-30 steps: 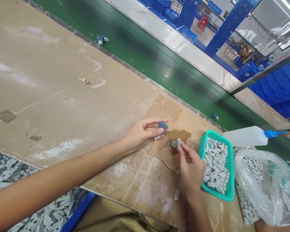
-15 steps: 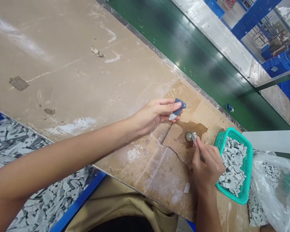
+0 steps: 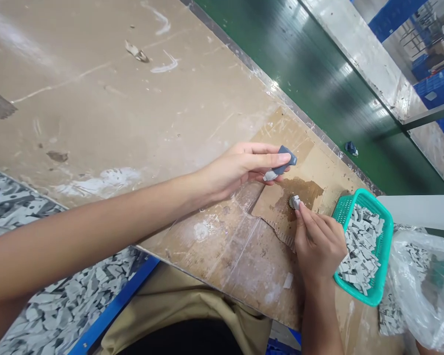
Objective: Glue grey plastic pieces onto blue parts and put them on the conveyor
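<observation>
My left hand pinches a small dark-blue plastic part with a white piece under it, held just above a stained piece of cardboard. My right hand is closed on a small grey piece, pressing its tip into a small round metal cap that sits in a brown wet stain on the cardboard.
A teal basket of several small grey pieces stands right of my right hand. A clear plastic bag of the same pieces lies further right, with a white bottle behind. A blue bin of grey pieces sits lower left. A green conveyor belt runs along the bench's far edge.
The view has shifted down and left. My right hand has brought the grey piece down into the metal cap. My left hand keeps its hold on the blue part.
</observation>
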`<state>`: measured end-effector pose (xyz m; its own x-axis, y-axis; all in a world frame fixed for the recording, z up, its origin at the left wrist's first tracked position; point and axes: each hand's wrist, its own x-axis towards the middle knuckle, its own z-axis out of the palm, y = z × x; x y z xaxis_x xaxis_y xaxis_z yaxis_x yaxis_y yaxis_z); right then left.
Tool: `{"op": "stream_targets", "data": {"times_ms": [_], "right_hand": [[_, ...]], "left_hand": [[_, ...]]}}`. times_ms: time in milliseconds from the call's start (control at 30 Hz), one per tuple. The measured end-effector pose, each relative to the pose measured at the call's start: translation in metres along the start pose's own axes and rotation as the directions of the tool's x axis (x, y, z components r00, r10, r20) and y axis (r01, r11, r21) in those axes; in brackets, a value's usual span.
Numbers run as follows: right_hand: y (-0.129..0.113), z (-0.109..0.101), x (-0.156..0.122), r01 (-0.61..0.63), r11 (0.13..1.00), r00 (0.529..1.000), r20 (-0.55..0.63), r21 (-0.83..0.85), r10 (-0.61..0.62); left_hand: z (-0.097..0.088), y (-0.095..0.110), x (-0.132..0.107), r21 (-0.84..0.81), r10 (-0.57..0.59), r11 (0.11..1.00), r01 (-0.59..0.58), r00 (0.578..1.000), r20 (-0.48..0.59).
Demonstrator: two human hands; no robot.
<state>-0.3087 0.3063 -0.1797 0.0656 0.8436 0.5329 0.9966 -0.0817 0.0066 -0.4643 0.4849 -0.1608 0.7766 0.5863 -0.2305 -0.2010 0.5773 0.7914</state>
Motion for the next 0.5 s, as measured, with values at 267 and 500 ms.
{"op": "stream_targets", "data": {"times_ms": [267, 500], "right_hand": [[-0.0025, -0.0002, -0.0002, -0.038, 0.999, 0.999, -0.017, 0.017, 0.038], [-0.0084, 0.0003, 0.0037, -0.065, 0.99, 0.988, -0.128, 0.129, 0.081]], "left_hand": [[-0.0005, 0.0015, -0.0019, 0.037, 0.025, 0.999, -0.024, 1.0, -0.008], [0.0034, 0.0005, -0.0033, 0.032, -0.012, 0.999, 0.014, 0.998, -0.061]]}}
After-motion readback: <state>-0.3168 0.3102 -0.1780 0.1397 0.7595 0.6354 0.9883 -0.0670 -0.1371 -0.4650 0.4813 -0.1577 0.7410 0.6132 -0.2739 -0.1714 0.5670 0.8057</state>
